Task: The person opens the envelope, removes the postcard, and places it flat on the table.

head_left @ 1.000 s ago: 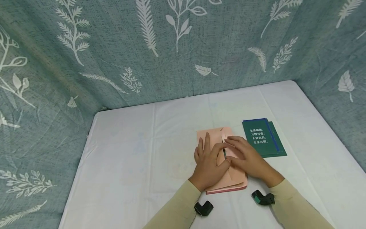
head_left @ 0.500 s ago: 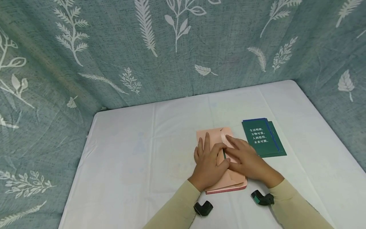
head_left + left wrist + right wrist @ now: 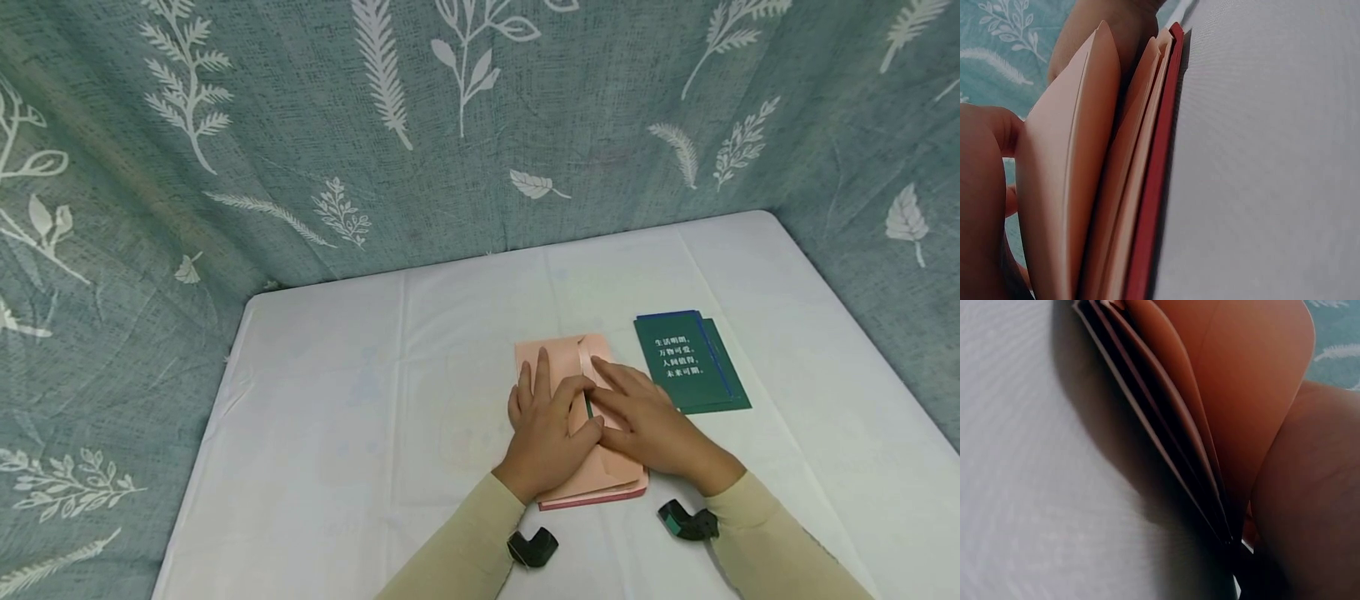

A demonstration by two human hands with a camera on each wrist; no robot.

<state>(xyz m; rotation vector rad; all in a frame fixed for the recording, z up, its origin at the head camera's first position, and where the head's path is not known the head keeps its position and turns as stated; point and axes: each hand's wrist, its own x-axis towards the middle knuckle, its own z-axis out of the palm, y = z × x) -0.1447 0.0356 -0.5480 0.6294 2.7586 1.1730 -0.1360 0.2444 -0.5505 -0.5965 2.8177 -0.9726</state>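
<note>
A pink paper envelope (image 3: 558,348) lies on top of a small pile of pink paper on the table. The pile's bottom layer is red (image 3: 1157,162). My left hand (image 3: 546,437) rests over the envelope's left half with its fingers spread. On the right half, my right hand (image 3: 663,421) presses the paper, its fingers extended toward the left hand and the fingertips meeting near the middle. Between the hands a thin dark green strip (image 3: 588,406) shows in the envelope's opening. In the right wrist view, a pink paper sheet (image 3: 1241,375) bends up beside the hand.
Dark green cards (image 3: 678,350) with white lettering lie to the right, a blue edge showing among them. The white-covered table (image 3: 337,400) is bordered by a leaf-patterned teal curtain (image 3: 300,125). Black wrist cameras (image 3: 533,547) hang at both sleeves.
My right hand's fingers have spread and shifted slightly down and left on the envelope, meeting the left fingertips. The left hand has stayed in place. In the last half second almost nothing has moved.
</note>
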